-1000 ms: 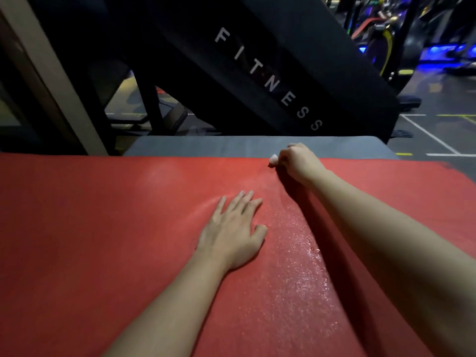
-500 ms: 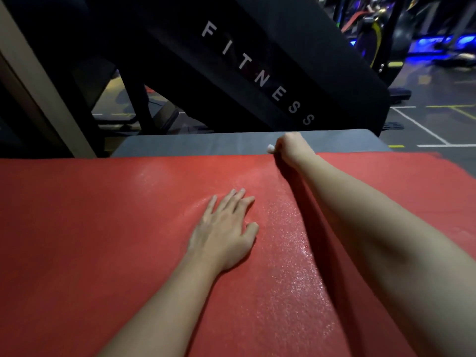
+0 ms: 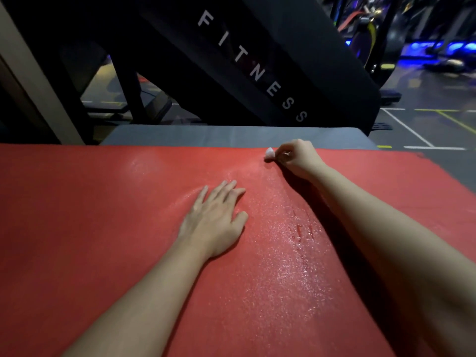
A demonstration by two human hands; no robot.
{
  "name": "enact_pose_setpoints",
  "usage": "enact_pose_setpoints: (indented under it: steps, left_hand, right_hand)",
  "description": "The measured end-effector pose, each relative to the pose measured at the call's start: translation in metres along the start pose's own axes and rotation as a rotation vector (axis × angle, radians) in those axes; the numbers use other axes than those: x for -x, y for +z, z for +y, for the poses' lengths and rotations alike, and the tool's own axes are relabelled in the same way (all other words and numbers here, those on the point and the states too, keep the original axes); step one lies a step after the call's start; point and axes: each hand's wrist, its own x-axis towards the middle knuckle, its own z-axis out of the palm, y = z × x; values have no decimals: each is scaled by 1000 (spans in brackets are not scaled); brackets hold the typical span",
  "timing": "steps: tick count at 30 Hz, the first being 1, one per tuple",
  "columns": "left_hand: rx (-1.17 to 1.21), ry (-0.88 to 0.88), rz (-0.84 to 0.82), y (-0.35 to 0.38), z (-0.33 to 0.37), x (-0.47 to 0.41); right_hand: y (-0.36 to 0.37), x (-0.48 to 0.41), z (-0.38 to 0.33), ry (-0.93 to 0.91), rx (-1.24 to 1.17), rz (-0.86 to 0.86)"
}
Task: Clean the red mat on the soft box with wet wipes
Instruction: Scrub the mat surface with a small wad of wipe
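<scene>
The red mat (image 3: 103, 228) fills the lower two thirds of the frame. Its surface is flat, matte and finely grained. It lies on the soft box (image 3: 206, 135), whose smooth grey top shows as a strip along the mat's far edge, centre of the frame.

A wet band (image 3: 283, 240) runs down the mat from centre to lower right. It glistens with fine droplets, and a few darker streaks cross it.

My left grip (image 3: 213, 222) is released: palm down, fingers straight and lightly spread, resting flat on the mat at the centre of the frame, just left of the wet band.

My right grip (image 3: 298, 158) is clenched around a wet wipe (image 3: 269, 153), a small white crumpled wad that protrudes from the fingers on the left side. The wad touches the mat at its far edge, right of centre.

Behind the box, a black panel (image 3: 257, 60), slanted and marked "FITNESS" in pale letters, occupies the upper centre. A beige beam (image 3: 31, 81) slants at upper left. The floor (image 3: 425, 130), dark with white and yellow lines, shows at upper right, with blue-lit equipment beyond, blurred.
</scene>
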Motion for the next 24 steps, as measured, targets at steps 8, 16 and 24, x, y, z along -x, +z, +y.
enact_pose_setpoints:
  steps: [8,16,24]
  left_hand:
    - [-7,5,0,0,0,-1]
    - [-8,7,1,0,-1,-1]
    - [-10,8,-21,-2,-1,-2]
  right_hand:
    - [-48,74,-18,-156,97,-419]
    - [-17,96,-14,-160,26,-23]
    - [-51,155,-35,-91,29,-326]
